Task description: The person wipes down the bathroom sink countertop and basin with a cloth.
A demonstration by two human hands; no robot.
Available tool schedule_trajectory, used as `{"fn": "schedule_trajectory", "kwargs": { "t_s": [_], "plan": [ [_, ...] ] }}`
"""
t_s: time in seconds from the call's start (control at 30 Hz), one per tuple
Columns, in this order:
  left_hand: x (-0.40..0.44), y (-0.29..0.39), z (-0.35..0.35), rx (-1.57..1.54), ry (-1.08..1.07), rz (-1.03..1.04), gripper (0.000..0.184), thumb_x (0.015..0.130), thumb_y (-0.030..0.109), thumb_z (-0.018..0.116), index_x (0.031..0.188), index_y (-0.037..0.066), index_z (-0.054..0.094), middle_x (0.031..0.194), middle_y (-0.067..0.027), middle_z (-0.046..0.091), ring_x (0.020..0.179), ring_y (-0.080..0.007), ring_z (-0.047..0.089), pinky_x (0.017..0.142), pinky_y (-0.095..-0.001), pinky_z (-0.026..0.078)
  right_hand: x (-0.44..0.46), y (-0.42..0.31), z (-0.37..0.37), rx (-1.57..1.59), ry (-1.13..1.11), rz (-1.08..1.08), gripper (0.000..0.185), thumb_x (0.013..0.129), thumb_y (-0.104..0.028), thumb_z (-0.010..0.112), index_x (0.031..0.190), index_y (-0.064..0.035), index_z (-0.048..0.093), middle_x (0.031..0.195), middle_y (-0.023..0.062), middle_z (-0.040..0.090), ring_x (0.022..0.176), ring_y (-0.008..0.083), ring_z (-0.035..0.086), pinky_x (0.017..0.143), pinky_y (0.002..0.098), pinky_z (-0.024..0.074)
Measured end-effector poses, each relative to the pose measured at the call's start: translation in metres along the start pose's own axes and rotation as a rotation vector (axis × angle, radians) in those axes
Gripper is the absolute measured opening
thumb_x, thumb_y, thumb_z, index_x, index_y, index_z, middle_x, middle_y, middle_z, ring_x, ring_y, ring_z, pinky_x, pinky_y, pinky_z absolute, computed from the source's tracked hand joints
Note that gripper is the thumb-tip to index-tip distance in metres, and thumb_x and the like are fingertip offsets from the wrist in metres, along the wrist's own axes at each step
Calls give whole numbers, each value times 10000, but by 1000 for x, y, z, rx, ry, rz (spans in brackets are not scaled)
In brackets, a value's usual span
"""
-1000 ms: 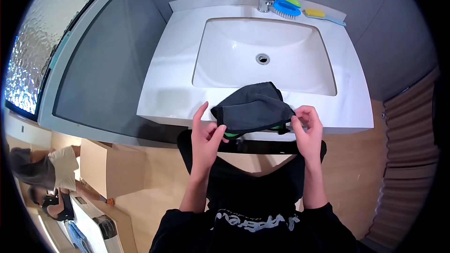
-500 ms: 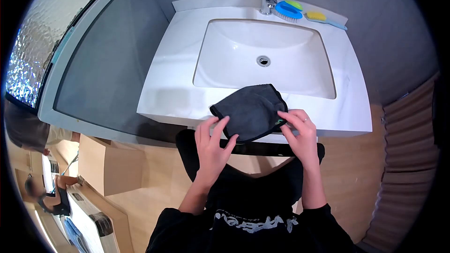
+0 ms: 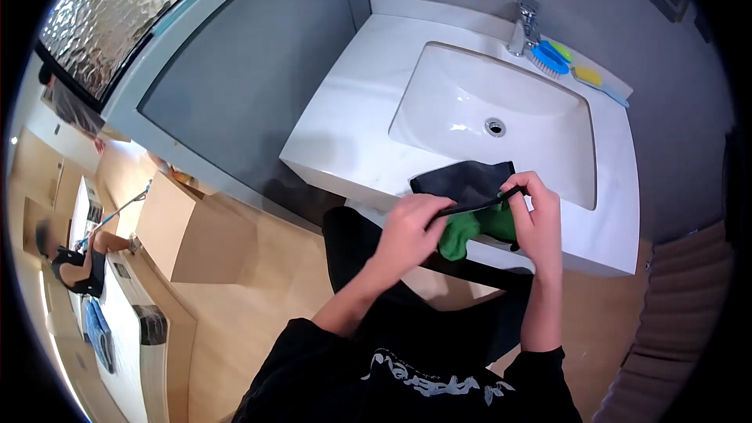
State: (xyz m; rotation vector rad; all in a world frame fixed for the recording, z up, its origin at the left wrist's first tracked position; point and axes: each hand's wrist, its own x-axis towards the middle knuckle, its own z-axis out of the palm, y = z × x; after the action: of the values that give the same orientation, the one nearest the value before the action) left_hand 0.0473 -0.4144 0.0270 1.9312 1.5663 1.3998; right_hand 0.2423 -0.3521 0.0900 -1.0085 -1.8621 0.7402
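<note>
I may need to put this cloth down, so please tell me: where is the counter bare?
Bare: the left part of the counter, between sink and left edge; also the strip between sink and right edge. Crowded: the back right corner, with tap, blue brush and yellow brush; and the front, where left hand and right hand hold the cloth.

Looking forward and down in 1 view from the wearer's head, close above the black shirt (image 3: 415,352), facing the sink (image 3: 446,110) aslant, with wide, round-edged coverage.
</note>
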Motion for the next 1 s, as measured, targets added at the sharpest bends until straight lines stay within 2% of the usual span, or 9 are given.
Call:
{"fn": "schedule_trajectory", "kwargs": {
  "t_s": [0.07,0.13,0.33,0.47,0.67,0.77,0.83,0.93,1.0],
  "plan": [
    [8,-2,-30,-297,-49,-343,260,780,-84,596,1020,-16,667,919,-110,696,880,-188,669,787,-288,507,13,-4,-6,13,-138,57,94,807,23,624,899,7,627,800,90,666,786,250,632,700,332,494],
    [17,-10,-60,-245,11,-257,289,772,-125,556,1018,-28,672,896,-77,696,843,-115,644,772,-242,492,24,-6,-6,-61,-277,-173,157,790,-3,666,946,-4,654,781,92,667,732,240,625,660,327,492],
    [21,-24,-121,-256,162,-257,279,755,-157,545,971,-50,686,857,-38,692,817,-77,632,763,-208,481,50,-29,30,-77,-521,-325,179,755,-29,704,933,-34,687,778,91,626,777,267,602,686,345,488],
    [37,-21,-161,-123,221,-192,320,710,-179,535,959,-45,685,909,-70,699,863,-120,653,802,-242,508,82,-38,52,-149,-471,-464,179,750,-5,691,924,-46,681,825,82,598,836,258,584,693,357,484],
    [111,-43,-206,-34,327,-64,134,809,-5,670,934,-47,691,832,-62,700,769,-96,627,721,-234,498,176,-53,84,-110,-298,-376,130,844,-100,635,902,16,645,811,124,640,643,192,579,591,327,447],
    [156,-71,-223,209,322,-45,181,820,85,692,941,-49,695,778,-69,694,717,-93,607,688,-247,492,216,-61,111,0,-350,-146,146,885,-92,602,923,42,645,828,117,674,634,145,620,574,304,482],
    [175,-84,-224,252,354,-30,196,822,104,693,952,-43,698,758,-69,690,702,-100,605,677,-254,490,237,-51,133,358,-291,37,161,905,-85,589,947,61,643,846,101,685,705,137,676,599,278,533],
    [196,-92,-223,330,410,45,200,830,120,690,970,-21,712,726,-71,685,634,-107,592,624,-251,481,259,-45,152,454,-128,-2,170,915,-74,579,975,75,634,844,96,686,792,164,704,652,278,570],
    [204,-87,-223,204,381,-163,188,840,110,680,964,-26,716,737,-75,690,607,-97,601,587,-239,471,273,-35,160,465,-87,-26,174,886,-74,609,972,70,655,840,101,696,770,150,686,668,277,546]
  ]
}}
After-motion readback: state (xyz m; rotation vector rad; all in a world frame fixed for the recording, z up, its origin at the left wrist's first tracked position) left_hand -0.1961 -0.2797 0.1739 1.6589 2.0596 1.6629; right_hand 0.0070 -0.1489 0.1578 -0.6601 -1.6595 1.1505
